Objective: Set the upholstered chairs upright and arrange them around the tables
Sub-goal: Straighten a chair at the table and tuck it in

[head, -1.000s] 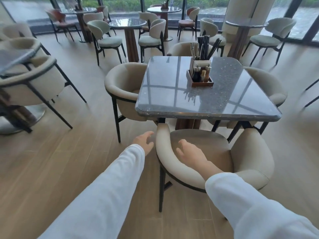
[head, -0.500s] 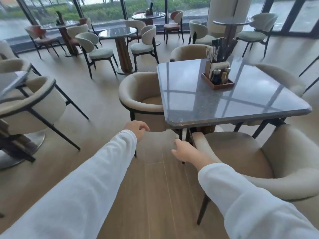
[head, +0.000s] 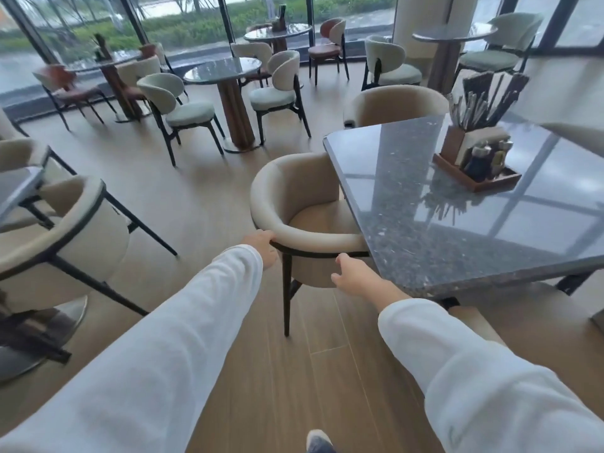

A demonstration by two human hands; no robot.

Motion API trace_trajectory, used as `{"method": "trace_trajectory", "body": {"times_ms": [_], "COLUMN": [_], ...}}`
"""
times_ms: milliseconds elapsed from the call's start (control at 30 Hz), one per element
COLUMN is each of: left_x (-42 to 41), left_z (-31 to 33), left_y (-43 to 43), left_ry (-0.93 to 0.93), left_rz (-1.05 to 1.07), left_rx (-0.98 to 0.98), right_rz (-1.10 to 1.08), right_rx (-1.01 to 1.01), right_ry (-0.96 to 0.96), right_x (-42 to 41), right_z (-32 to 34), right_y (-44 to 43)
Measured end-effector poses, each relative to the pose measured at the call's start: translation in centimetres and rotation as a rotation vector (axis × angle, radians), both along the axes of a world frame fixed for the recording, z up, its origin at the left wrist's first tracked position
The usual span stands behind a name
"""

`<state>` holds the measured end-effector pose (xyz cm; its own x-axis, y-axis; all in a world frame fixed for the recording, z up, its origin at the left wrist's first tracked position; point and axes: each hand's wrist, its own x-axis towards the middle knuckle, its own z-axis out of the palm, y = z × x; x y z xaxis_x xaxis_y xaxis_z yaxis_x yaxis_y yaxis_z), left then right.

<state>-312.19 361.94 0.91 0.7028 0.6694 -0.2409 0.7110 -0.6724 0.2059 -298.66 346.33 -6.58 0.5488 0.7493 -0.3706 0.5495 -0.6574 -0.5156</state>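
Chair (head: 294,194): beige tub type, upright, parked at the left side of the table (head: 457,230), seat front tucked under the tabletop edge.

Left to right:
- Second chair (head: 65,230) at far left, same beige shell with a black frame, up against the left tabletop (head: 16,188) at the frame edge.
- Round table (head: 222,68) further back, with pale green chairs (head: 183,106) around it.
- Left hand (head: 263,248): fingers curled over the chair's back rim at its left rear, grasping it.
- Right hand (head: 354,277): just right of the chair's black rear leg. Thumb is up against the dark trim under the rim, and the fingers are loose and spread at the shell. It's touching, not clamped on anything.
- Both arms are in white sleeves.
- Table has a dark speckled stone top, glossy. Its near corner is just beside the right hand.
- Caddy (head: 477,165) on the table holds cutlery, chopsticks and small bottles.
- Third chair (head: 395,104), also beige, is upright at the table's far side.
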Motion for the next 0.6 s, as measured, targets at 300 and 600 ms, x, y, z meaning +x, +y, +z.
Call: {"method": "trace_trajectory", "body": {"times_ms": [300,600], "left_x": [4.7,10.2], "left_z": [0.2,-3.5], "left_y": [15.3,28.7], "left_ry": [0.155,0.247], "left_rz": [-0.144,-0.408], "left_rx": [0.043,0.066], "right_rz": [-0.035,-0.25], "right_rx": [-0.023,-0.064], "right_ry": [-0.022,0.081], "right_x": [2.5,3.3], "right_z": [0.7,-1.7], "right_y": [13.7,24.9]}}
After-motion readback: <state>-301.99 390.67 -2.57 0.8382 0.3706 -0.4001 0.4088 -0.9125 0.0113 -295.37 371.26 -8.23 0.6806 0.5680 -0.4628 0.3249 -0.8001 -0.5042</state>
